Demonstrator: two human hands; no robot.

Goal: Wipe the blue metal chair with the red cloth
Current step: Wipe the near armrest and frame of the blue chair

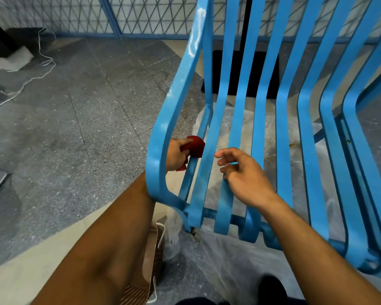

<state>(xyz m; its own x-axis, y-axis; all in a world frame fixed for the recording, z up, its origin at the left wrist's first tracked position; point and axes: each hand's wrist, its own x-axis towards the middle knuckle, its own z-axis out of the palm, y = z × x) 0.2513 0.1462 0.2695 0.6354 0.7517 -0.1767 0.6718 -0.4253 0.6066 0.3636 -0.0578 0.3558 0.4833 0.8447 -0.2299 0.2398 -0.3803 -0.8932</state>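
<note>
**Red cloth on the side slat, right hand free**

Only the head view to go on. The blue metal chair (262, 106) fills the right half of the shot, standing on a clear plastic sheet (229, 256) spread over the grey tiled floor (75, 128). The left hand (176, 155) reaches in through the loop of the armrest (163, 124) and grips the red cloth (195, 146), bunched up and pressed against the outermost seat slat. The right hand (244, 175) sits over the next slats with its fingers loosely curled and nothing in it. I can't tell if it's actually touching the metal.

My take on handling: the cloth is soft and light, so it's best kept wadded in the fingers, or wrapped round a slat so both faces get done in one pull. The chair looks stiff and fairly heavy, and the paint is glossy, so probably a bit slick. If it needs steadying, I'd grab the armrest or a slat edge with the free hand. The gaps between slats are narrow, so fingers could get pinched.

Also around: a brown paper bag (150, 260) by the chair's front corner and a white cord (40, 75) trailing across the floor.
</note>
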